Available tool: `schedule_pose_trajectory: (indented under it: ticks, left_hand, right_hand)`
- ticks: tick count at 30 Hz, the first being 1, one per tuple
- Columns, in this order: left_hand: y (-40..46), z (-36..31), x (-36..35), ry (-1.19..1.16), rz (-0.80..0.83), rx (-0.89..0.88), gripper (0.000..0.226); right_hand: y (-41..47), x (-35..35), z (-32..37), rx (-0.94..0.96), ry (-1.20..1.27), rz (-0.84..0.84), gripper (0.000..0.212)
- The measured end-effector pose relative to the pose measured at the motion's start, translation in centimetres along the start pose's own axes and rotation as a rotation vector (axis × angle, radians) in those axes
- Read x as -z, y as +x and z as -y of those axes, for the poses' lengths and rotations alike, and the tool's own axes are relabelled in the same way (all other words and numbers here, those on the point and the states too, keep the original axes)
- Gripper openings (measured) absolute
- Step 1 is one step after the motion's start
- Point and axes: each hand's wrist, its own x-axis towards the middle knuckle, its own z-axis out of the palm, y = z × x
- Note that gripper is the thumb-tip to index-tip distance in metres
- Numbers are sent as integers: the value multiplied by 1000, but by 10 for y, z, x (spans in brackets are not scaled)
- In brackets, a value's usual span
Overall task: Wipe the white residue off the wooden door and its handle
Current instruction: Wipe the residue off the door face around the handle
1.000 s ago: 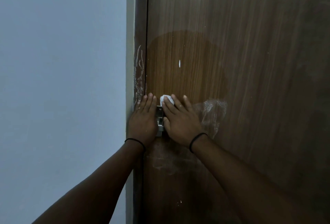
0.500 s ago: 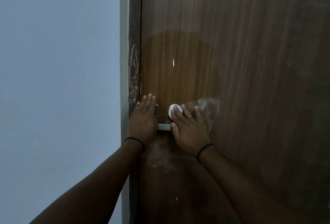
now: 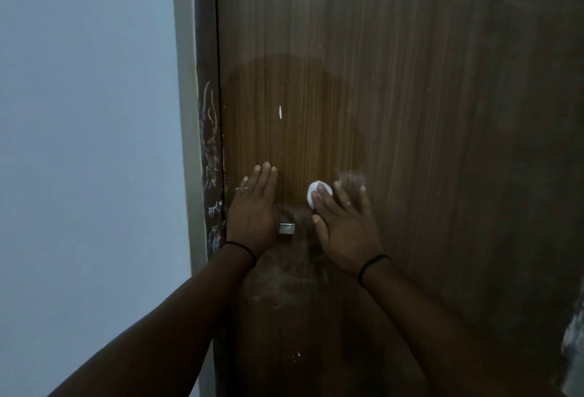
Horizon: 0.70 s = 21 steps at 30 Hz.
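A white pad (image 3: 318, 195) is pressed flat on the wooden door (image 3: 410, 112) under the spread fingers (image 3: 343, 197) of the right hand (image 3: 346, 232); speckled residue (image 3: 354, 179) lies just up-right of them, more below. The left hand (image 3: 252, 216), fingers together, covers the handle (image 3: 287, 228)

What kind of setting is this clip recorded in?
Probably an indoor doorway in a home or office, dimly lit: a wooden door with a metal handle, its dark frame streaked white, and a plain painted wall beside it.
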Motion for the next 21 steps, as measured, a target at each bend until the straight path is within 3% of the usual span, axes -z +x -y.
schedule_pose_trajectory:
  ticks: [4,11,18,21]
  left_hand:
    - [1,-2,-1,19,-6,11,59]
    - [2,-12,-5,24,-22,47,56]
    - [4,-12,-3,62,20,56,58]
    - [3,-13,-4,56,12,70,58]
  right_hand:
    - [11,11,-17,-158,17,-79,62]
    - [18,9,8,-50,65,-46,59]
    - [2,8,-41,-255,53,-119,57]
    - [18,13,-27,-212,155,-138,59]
